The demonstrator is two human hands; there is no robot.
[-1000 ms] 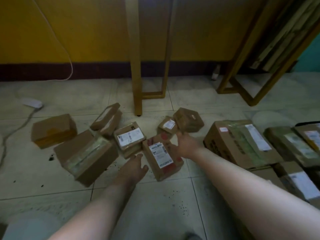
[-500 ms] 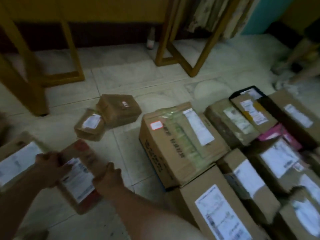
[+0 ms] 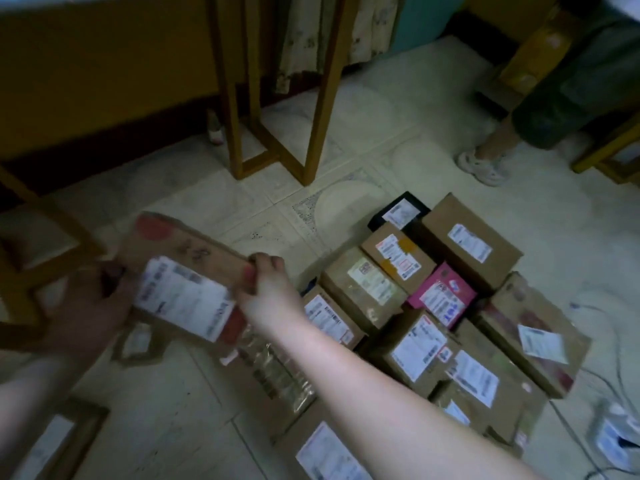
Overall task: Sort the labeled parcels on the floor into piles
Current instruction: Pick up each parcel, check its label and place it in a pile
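Observation:
A brown cardboard parcel with a white label and red patches is lifted off the floor at centre left. My left hand grips its left end and my right hand grips its right end. To the right lies a tight pile of several labeled parcels, mostly brown boxes, with a pink one and a black one among them. A large taped box lies under my right forearm, partly hidden. A small labeled parcel lies on the floor below the held one.
Wooden furniture legs stand behind on the tiled floor. Another person's leg and sandal are at the upper right. Another labeled box sits at the bottom left. Cables run along the right edge.
Both hands have closed on the labeled parcel and lifted it off the floor. The view has swung right, bringing the big parcel pile and a standing person into sight.

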